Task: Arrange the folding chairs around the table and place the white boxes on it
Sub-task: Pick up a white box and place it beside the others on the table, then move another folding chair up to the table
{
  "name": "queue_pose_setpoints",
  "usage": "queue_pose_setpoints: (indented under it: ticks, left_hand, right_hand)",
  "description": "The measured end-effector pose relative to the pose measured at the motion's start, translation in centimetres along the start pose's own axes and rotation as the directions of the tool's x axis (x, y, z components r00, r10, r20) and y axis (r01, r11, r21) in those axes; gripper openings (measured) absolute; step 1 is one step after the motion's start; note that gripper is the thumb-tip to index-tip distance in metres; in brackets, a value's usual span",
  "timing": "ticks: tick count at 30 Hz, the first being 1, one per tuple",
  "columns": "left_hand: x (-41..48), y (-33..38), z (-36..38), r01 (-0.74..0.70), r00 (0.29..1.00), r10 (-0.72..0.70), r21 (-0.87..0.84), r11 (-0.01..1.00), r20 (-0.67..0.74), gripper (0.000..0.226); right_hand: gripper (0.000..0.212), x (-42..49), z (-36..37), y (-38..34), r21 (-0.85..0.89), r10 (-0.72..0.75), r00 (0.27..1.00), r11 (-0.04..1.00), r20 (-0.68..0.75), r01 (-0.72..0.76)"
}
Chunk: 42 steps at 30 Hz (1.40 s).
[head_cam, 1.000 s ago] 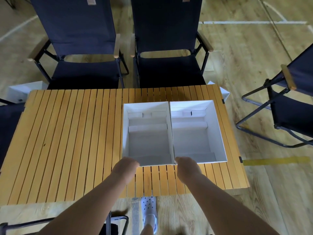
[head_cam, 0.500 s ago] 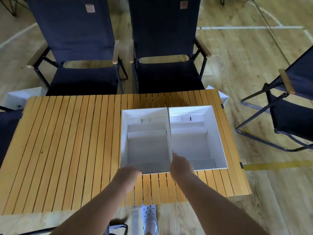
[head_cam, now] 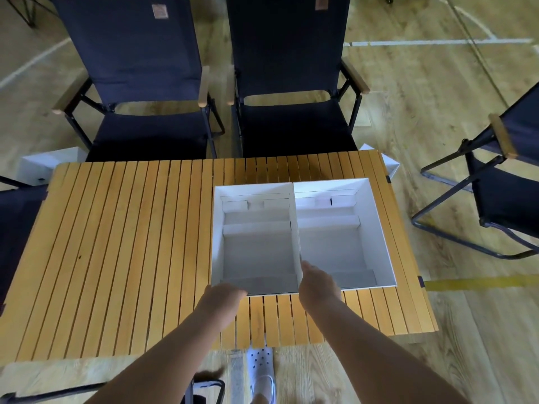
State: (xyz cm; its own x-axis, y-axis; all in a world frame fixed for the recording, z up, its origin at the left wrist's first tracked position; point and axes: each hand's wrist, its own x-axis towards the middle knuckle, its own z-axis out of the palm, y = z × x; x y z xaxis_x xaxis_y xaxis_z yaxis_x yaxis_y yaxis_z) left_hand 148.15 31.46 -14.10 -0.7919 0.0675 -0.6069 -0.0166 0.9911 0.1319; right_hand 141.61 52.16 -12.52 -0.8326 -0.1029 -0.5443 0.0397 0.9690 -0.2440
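The honey-yellow slatted wooden bench [head_cam: 116, 243] is striped by thin dark gaps. The open white cardboard box [head_cam: 256, 249] near the bench's middle and the matching white box [head_cam: 329, 246] at its right end are shaded pale grey inside. Behind the bench, two navy fabric folding chairs [head_cam: 131, 53] [head_cam: 285, 53] are framed in black and trimmed with tan armrests. The pale wood-grain floor [head_cam: 437, 112] is crossed by white lines [head_cam: 423, 42] and a yellow stripe [head_cam: 481, 282].

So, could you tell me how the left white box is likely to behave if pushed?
Probably light: the left box is open, thin-walled and holds only card inserts. Its walls may flex if squeezed. Being low and wide, it should slide rather than tip, though the slatted table might catch its edge.
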Motion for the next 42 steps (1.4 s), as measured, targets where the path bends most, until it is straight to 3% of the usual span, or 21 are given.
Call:
queue_pose_setpoints:
  ticks: [2, 7, 17, 27, 39, 42]
  left_hand:
    - [-0.5, 0.2, -0.7, 0.010, 0.999, -0.010, 0.001, 1.000, -0.033, 0.024]
    - [-1.6, 1.0, -1.9, 0.045, 0.995, -0.045, 0.001, 0.999, -0.084, 0.051]
    - [-9.4, 4.3, -3.6, 0.113, 0.974, -0.136, -0.132, 0.985, -0.181, 0.052]
    - [-23.2, 8.6, -0.6, 0.174, 0.958, -0.219, -0.227, 0.958, -0.187, 0.055]
    - [-34.1, 9.8, 2.8, 0.091, 0.957, -0.152, -0.240, 0.966, -0.249, 0.045]
    - [-37.3, 9.9, 3.6, 0.052, 0.961, -0.106, -0.208, 0.977, -0.256, 0.048]
  right_hand:
    - [0.043, -0.3, -0.1, 0.0, -0.019, 0.010, 1.000, 1.000, -0.013, -0.011]
    - [0.062, -1.7, -0.7, 0.4, -0.035, -0.008, 0.999, 0.999, -0.048, 0.006]
    - [0.057, -9.7, -4.0, 3.6, -0.142, -0.087, 0.993, 0.987, -0.080, 0.075]
    - [0.052, -23.6, -5.0, 9.2, -0.158, -0.037, 0.997, 0.987, -0.070, 0.025]
    - [0.057, -36.5, -1.0, 13.0, -0.092, 0.095, 0.989, 0.990, -0.113, -0.106]
    - [0.050, -39.8, 0.3, 12.6, -0.092, 0.122, 0.983, 0.987, -0.134, -0.134]
